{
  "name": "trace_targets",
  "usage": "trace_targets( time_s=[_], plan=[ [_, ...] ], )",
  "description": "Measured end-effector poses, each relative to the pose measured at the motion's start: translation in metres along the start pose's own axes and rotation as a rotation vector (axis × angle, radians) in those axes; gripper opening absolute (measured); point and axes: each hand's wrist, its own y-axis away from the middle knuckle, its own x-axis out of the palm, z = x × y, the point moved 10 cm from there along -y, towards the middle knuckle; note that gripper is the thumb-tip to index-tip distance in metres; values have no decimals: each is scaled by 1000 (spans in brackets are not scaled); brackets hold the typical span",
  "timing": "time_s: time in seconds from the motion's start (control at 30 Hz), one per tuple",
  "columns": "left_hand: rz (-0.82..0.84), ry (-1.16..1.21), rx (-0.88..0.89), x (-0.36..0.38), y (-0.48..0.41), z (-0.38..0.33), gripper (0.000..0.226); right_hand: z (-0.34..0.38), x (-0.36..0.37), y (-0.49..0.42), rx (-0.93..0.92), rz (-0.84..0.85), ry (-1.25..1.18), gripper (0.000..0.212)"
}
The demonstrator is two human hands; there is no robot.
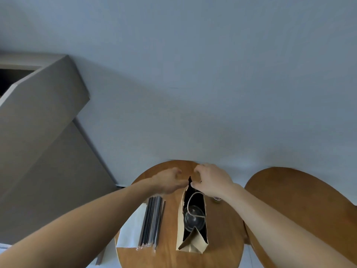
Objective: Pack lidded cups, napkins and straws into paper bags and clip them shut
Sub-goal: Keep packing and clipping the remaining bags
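Head view, looking down: a brown paper bag (pixel 201 242) stands upright and open near the middle of a round wooden table (pixel 170 254). Inside it, at the bottom, sits a clear lidded cup (pixel 193 217), seen from above through the mouth of the bag. A twine handle (pixel 190 200) loops across the opening over the cup. The near end of the bag's top is creased into a point, and the far end is drawn narrow. The right hand (pixel 212 180) is at that far end, its thumb and curled fingers (pixel 197 170) pinching the rim of the bag. The left hand (pixel 169 181) is just beside it on the other side of the same end, fingers (pixel 176 171) curled, but it is blurred and I cannot tell whether it grips the paper or only hovers against it. Both bare forearms reach in from the bottom corners. To the left of the bag, a bundle of dark straws (pixel 152 219) lies lengthwise on the table, resting partly on a flat stack of white napkins (pixel 129 231) at the table's left edge. A small round object (pixel 217 199) shows just beyond the right wrist, too hidden to identify. A second wooden table (pixel 301 206) stands close on the right.
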Motion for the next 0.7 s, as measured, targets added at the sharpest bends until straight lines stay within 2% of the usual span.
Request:
trace_targets(
  time_s=[0.1, 0.23, 0.33, 0.4, 0.47, 0.57, 0.63, 0.7],
  plan=[
    [-130, -79, -8, -23, -2, 3, 68, 14, -6, -6, -23, -34, -16, 58],
    [-197, -142, -44, -40, 5, 22, 62, 39, 5, -21, -52, 23, -21, 62],
    [-188, -142, -105, -42, 15, 52, 60, 68, 19, -35, -84, 71, -31, 59],
    [-176, -139, -150, -43, 21, 76, 46, 90, 32, -47, -93, 104, -42, 51],
    [-161, -91, -216, -43, 28, 105, 27, 112, 53, -59, -83, 170, -77, 36],
    [-132, -36, -313, -38, 43, 149, 19, 137, 97, -72, -40, 287, -114, 11],
    [-110, -23, -346, -32, 49, 177, 21, 147, 130, -77, 8, 334, -156, 26],
    [-99, -14, -379, -24, 54, 200, 25, 147, 166, -77, 84, 379, -213, 27]
  ],
)
